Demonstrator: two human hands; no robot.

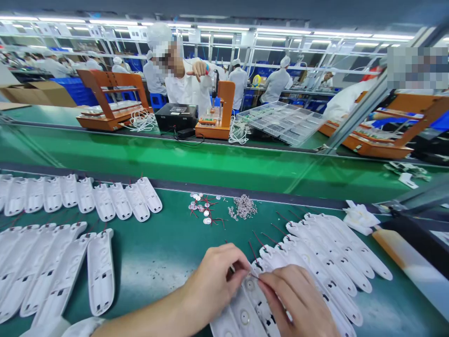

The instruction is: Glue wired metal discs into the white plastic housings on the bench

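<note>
Your left hand [213, 276] and your right hand [298, 299] meet low at the front of the green desk [164, 252], fingertips pinched together over a white plastic shell [250, 304] lying under them. What exactly you pinch is too small to tell. Just right of it, a row of the same shells [333, 252] overlaps, with thin red wires. Behind your hands lie small round discs [201, 208] and a little pile of screws [243, 207]. More shells [80, 196] lie at the left.
</note>
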